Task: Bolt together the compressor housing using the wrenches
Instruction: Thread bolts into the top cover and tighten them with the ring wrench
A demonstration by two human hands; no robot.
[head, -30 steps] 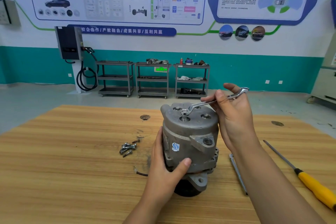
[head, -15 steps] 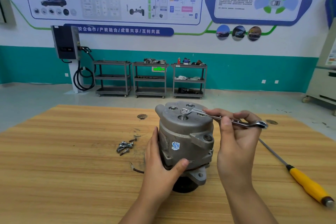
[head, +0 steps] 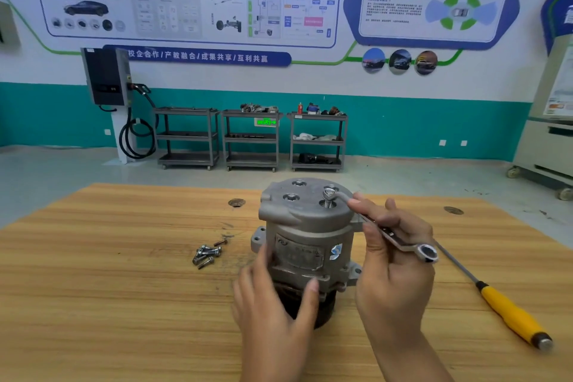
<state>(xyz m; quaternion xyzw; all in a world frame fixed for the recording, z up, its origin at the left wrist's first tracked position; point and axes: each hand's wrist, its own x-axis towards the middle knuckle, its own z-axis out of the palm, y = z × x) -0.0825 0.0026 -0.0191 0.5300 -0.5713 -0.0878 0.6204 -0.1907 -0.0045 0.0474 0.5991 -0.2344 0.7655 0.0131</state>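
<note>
— As the compressor housing (head: pixel 307 245) stands upright in the middle of the wooden table (head: pixel 93 288), how does it look?
— It is grey cast metal, with the black pulley end down. A label plate and a small blue and white sticker (head: pixel 336 251) are on the front. The flat top cover has two bolts seated low, and a third bolt (head: pixel 328 203) stands higher, with its thread visible.
— And the hands?
— The right hand (head: pixel 393 260) grasps a double ring wrench (head: pixel 403 245). One ring sits on the raised bolt. The left hand (head: pixel 273 298) curves around the lower housing, with the thumb on the front. It is blurred, so I cannot tell if it really grips.
— Which containers are there?
— Three grey shelf trolleys (head: pixel 251 139) stand at the far wall. The middle one carries metal parts on top. The right one has a red bottle and small items on top, pale things on the middle shelf and something dark below.
— And on the table?
— Loose bolts (head: pixel 207 253) lie left of the housing, and a yellow-handled screwdriver (head: pixel 511 316) lies on the right.
</note>
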